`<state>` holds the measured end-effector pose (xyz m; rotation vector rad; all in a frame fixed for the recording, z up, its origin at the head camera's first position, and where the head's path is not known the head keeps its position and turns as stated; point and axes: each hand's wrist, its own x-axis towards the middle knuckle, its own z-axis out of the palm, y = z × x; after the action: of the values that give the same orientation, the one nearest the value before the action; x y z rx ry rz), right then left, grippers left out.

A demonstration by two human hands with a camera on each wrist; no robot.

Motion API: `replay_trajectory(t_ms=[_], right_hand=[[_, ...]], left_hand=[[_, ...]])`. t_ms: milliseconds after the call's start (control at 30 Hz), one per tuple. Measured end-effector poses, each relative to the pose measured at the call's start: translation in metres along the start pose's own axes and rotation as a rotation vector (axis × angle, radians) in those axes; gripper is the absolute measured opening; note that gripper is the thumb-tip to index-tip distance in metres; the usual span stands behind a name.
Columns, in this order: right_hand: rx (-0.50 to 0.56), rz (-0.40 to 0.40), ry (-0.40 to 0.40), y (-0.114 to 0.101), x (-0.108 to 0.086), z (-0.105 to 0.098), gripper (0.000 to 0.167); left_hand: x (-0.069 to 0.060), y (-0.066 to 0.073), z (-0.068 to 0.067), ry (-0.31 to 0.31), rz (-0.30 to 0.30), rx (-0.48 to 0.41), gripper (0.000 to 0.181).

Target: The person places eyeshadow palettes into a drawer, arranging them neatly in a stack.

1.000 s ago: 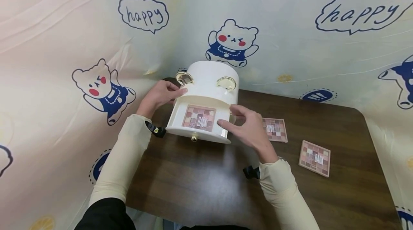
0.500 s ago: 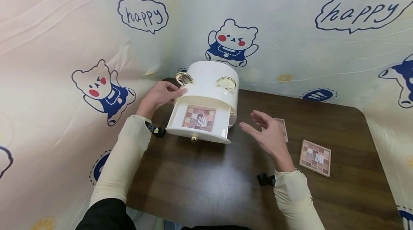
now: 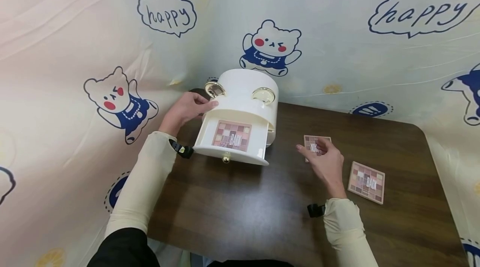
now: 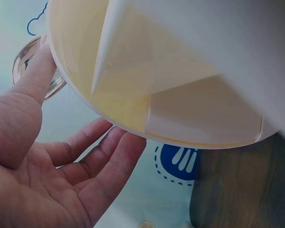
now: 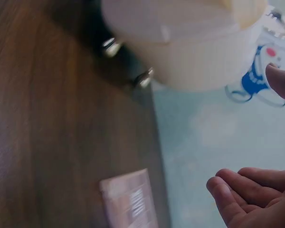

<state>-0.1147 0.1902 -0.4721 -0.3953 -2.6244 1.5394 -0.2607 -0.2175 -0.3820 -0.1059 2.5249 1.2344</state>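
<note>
A white rounded drawer box (image 3: 247, 92) with gold-rimmed round ears stands at the back of the table. Its front drawer (image 3: 257, 144) is pulled out, and a pink eyeshadow palette (image 3: 231, 135) lies flat inside. My left hand (image 3: 186, 111) holds the box's left side, thumb on the front and fingers against the wall; these fingers (image 4: 126, 154) show in the left wrist view. Over a second palette (image 3: 310, 143) hovers my right hand (image 3: 327, 166), thumb and fingers spread apart with nothing between them. The hand partly hides that palette.
Farther right on the brown wooden table (image 3: 255, 208) lies a third palette (image 3: 366, 182). A printed cloth (image 3: 318, 50) with bears hangs close behind the table and along its left side.
My right hand has left the drawer's right side and moved right, over the palette beside the box. The left hand stays on the box. The drawer and its palette look unmoved.
</note>
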Motion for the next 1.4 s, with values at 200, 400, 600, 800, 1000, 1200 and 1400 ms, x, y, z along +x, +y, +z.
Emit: replay_trajectory(t_ms=[200,400,600,800,1000,1200,1400], right_hand=[[-0.025,0.058,0.027,0.022,0.008,0.002,0.104],[-0.048,0.105,0.059,0.041,0.01,0.006,0.109],[-0.113,0.109,0.097,0.057,0.014,0.012,0.116],[-0.236,0.105,0.129,0.07,0.023,0.018,0.124],[-0.288,0.129,0.161,0.078,0.026,0.024,0.127],[-0.313,0.148,0.185,0.079,0.027,0.031,0.124],[-0.382,0.118,0.202,0.086,0.028,0.037,0.119]], left_hand=[[0.0,-0.001,-0.001,0.004,-0.009,0.022,0.078],[0.0,0.0,-0.001,0.009,-0.004,0.04,0.079],[0.0,0.0,0.0,0.011,0.003,0.039,0.079],[0.0,0.002,-0.001,0.014,-0.005,0.045,0.079],[-0.001,0.002,-0.001,0.009,0.0,0.041,0.077],[-0.001,0.001,0.0,0.011,0.01,0.032,0.076],[0.001,-0.001,0.0,0.017,0.014,0.03,0.076]])
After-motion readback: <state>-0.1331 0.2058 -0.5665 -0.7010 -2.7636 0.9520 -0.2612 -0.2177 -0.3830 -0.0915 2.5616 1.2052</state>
